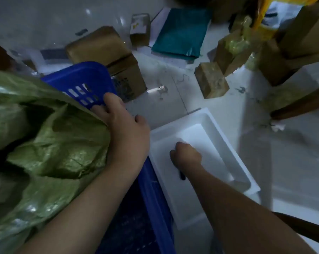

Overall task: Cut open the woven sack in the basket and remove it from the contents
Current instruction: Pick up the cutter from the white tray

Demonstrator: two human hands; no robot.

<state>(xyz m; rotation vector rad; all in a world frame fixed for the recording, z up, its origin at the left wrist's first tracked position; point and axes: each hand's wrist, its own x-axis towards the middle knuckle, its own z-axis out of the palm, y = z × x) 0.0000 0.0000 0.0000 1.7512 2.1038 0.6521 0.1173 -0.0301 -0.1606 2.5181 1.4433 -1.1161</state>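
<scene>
A crumpled green woven sack fills the left of the view and bulges out of the blue plastic basket. My left hand grips the sack's edge against the basket's far rim. My right hand is down inside a white foam box beside the basket. Its fingers are closed around a small dark tool whose black end shows below the wrist. The tool's working end is hidden under the hand.
Taped brown cardboard parcels lie on the pale floor beyond the basket, with a teal bag, a small tan block and more parcels stacked at the upper right. A dark wooden leg crosses the right side.
</scene>
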